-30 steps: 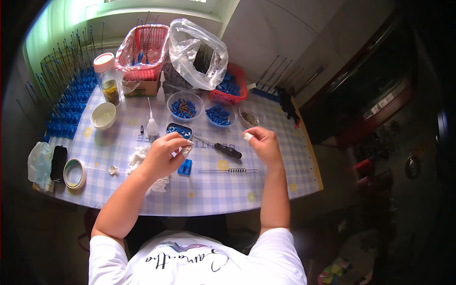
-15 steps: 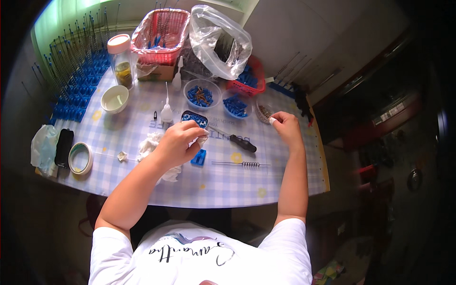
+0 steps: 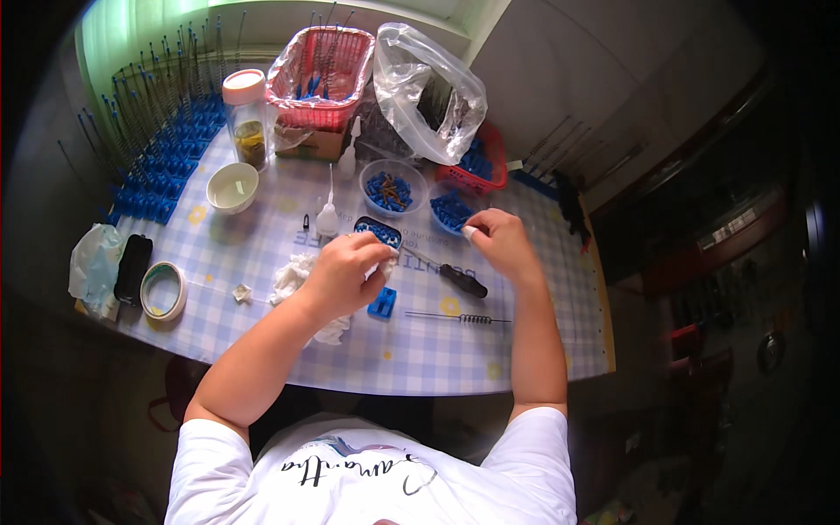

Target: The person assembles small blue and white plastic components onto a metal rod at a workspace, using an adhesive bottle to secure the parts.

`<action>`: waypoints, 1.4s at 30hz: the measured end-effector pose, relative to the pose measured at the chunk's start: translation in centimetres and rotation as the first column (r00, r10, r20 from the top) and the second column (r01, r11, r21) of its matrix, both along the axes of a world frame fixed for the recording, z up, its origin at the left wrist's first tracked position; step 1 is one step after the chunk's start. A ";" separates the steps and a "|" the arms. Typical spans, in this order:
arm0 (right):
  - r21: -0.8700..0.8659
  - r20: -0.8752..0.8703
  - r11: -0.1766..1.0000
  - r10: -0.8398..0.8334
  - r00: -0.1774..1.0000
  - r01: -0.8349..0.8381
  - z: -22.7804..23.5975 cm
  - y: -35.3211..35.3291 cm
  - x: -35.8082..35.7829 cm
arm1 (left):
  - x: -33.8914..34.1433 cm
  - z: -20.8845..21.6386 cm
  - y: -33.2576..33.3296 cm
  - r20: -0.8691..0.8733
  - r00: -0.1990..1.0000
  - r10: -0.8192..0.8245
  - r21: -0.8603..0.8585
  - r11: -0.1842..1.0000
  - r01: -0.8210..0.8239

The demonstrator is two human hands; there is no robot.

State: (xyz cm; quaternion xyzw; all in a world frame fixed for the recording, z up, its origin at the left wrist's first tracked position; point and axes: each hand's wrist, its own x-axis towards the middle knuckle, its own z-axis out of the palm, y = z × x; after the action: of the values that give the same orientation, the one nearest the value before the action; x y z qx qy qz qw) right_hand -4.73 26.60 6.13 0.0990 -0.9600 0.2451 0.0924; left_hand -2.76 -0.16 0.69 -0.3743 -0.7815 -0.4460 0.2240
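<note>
My left hand (image 3: 350,269) has its fingers closed in a pinch. White shows at its fingertips; whatever they hold is hidden. Just beyond it lies a small dark tray (image 3: 380,232) of small blue and white pieces. Below its fingertips sits a blue plastic block (image 3: 382,303). My right hand (image 3: 503,245) also pinches, with a white wrap on a fingertip, beside a clear bowl of blue plastic parts (image 3: 451,210). Anything between its fingers is too small to make out. Between the hands are a black-handled tool (image 3: 464,280) and a coiled metal rod (image 3: 475,319).
Crumpled white tissue (image 3: 295,278) lies left of my left forearm. Farther back stand a bowl of blue and brass-coloured parts (image 3: 388,191), dropper bottles (image 3: 327,219), a white bowl (image 3: 233,187), a lidded jar (image 3: 248,122) and red baskets (image 3: 319,114). Upright rods in blue bases (image 3: 157,179) line the left.
My right hand has moved left across the table, from over the small-parts bowl at the right to beside the blue-parts bowl. My left hand stays near the dark tray, still pinching. The view has shifted slightly.
</note>
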 end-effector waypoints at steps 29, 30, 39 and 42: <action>0.494 0.122 0.746 0.450 0.885 -0.448 -3.6 -9.8 -3.9 | -0.6 -0.8 -0.5 0.239 0.923 0.302 -0.084 0.953 -0.290; 0.494 0.122 0.746 0.449 0.885 -0.446 -3.6 -9.8 -4.0 | -0.6 -0.7 -0.4 0.245 0.922 0.300 -0.086 0.954 -0.287; 0.479 0.158 0.735 0.465 0.871 -0.480 -3.5 -10.1 -4.3 | -0.6 -0.8 -0.4 0.244 0.920 0.306 -0.104 0.952 -0.289; 0.467 0.194 0.753 0.425 0.884 -0.465 -3.3 -10.1 -4.4 | -0.6 -0.9 -0.3 0.252 0.923 0.290 -0.093 0.957 -0.275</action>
State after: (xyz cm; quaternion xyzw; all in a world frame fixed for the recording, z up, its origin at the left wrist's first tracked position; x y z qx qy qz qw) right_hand -9.13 16.54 2.86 0.3356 -0.9414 0.0062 -0.0339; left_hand -3.33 -0.47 -0.22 -0.2013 -0.8623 -0.4327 0.1694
